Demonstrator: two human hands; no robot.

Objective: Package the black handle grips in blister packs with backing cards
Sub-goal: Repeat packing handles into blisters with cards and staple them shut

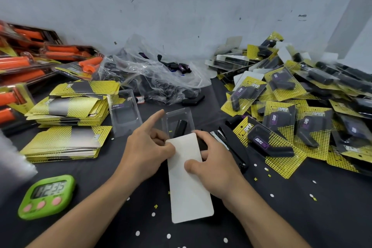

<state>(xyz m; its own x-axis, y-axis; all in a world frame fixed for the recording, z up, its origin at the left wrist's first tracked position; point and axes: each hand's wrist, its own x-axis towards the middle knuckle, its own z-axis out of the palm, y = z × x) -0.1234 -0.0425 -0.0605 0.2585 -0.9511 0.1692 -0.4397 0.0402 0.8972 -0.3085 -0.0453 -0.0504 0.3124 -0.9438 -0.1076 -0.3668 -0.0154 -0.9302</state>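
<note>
Card (189,179) is lying lengthwise, far end entering the blister (179,116) holding the grip (180,128), just beyond both hands. Left hand (145,151) is pinching its far corner; right hand (215,161) is gripping its right edge.

Matt white backing card (189,179) meets a glossy clear plastic blister (179,121) — beside the card, a glossy green plastic timer (47,197).

Soft, even, fairly bright light; shadows are faint. Sharpest around the backing card (189,179). Far left of the card the orange packs (22,62) smear with blur; behind it the clear plastic bag (161,78) glints with glare, and the wall (181,6) bows from wide-angle distortion
</note>
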